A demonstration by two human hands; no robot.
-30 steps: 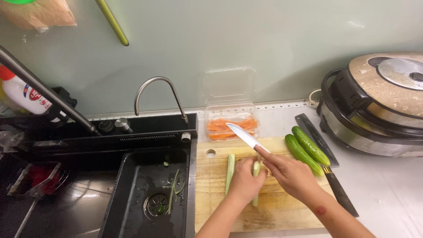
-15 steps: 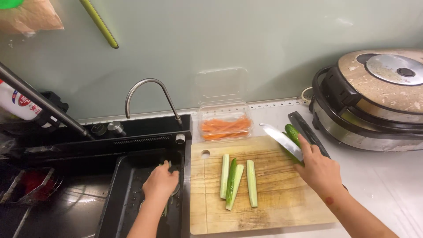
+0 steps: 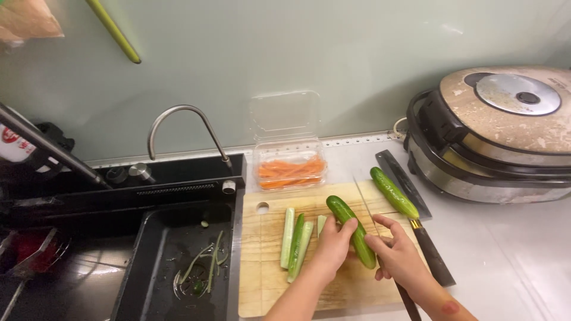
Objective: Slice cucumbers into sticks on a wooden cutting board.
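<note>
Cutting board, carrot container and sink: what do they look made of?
The pale rectangular cutting board looks like wood or bamboo: visible grain, matt finish. The clear hinged container holding carrot sticks looks like thin glossy plastic. The black sink basin is smooth and semi-glossy; coated metal or composite, unclear.

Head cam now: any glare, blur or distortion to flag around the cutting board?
Head view: sharp and evenly lit across the cutting board; left hand, right hand and the held cucumber show no motion blur. The knife blade is seen edge-on, a thin line. Soft glare on the wet sink floor and the cooker lid. Slight wide-angle bending at the frame edges.
</note>
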